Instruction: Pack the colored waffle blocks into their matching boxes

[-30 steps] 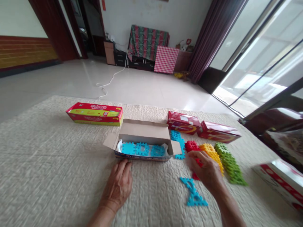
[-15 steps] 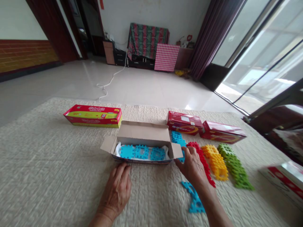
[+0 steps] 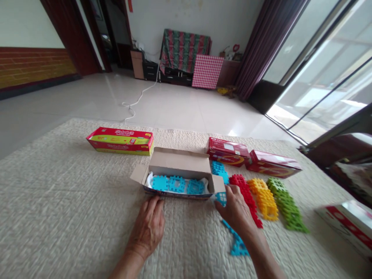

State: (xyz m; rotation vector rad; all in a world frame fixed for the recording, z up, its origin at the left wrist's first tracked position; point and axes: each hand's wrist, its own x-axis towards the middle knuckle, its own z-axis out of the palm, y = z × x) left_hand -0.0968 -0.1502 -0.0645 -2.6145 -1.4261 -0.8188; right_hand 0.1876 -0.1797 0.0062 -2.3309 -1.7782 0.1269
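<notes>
An open cardboard box (image 3: 177, 194) stands in front of me with its lid and side flaps folded out. Inside it, on white lining, lie three blue building blocks (image 3: 176, 184) with notched edges. My left hand (image 3: 149, 223) rests on the quilted cover, fingertips against the box's front left, holding nothing. At the box's right end, a blue building block with a window grid (image 3: 221, 198) is between the thumb and fingers of my right hand (image 3: 236, 207). More blue blocks (image 3: 220, 171) lie behind the right flap, and others (image 3: 238, 246) are partly under my right forearm.
Rows of red (image 3: 245, 195), yellow (image 3: 265, 201) and green blocks (image 3: 286, 205) lie to the right. Two dark red boxes (image 3: 228, 151) stand behind them. A red and yellow-green box (image 3: 120, 141) sits back left, a white and red box (image 3: 348, 224) at far right.
The view has swung slightly left. My right hand has closed on a blue block, which now shows clear of the flap between thumb and fingers. My left hand stays by the box front.
</notes>
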